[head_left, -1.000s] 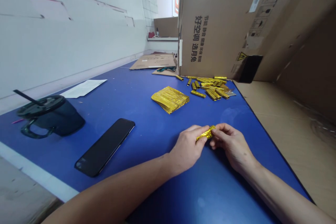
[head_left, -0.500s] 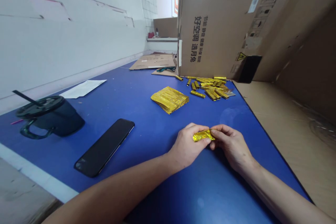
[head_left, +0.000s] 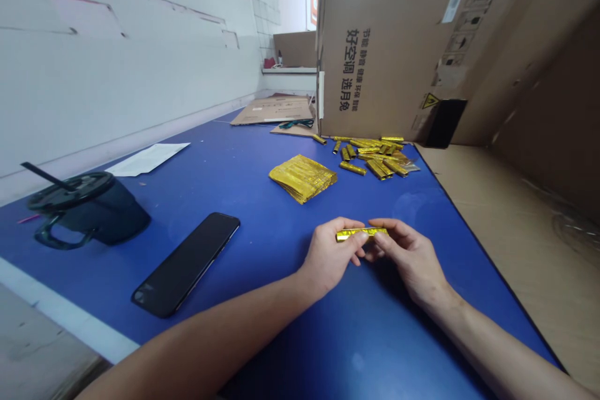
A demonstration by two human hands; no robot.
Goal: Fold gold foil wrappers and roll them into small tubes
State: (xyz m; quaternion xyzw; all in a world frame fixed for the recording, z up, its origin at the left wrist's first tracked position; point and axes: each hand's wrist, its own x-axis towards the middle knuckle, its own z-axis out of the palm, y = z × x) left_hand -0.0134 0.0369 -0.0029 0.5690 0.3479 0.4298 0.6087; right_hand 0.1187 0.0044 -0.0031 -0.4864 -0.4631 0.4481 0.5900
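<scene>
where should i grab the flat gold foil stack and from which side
Probably pinch the gold foil stack at its near corner, coming from the near side: it lies flat, with that corner pointing this way and its layered edges exposed there. The right side looks tighter, with a gold tube lying close by.

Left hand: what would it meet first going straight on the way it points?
Probably the right hand, which holds the other end of the same gold roll; exact depth is unclear.

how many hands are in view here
2: the left hand at the left part of the gold roll, the right hand at its right part, both over the blue table
</scene>
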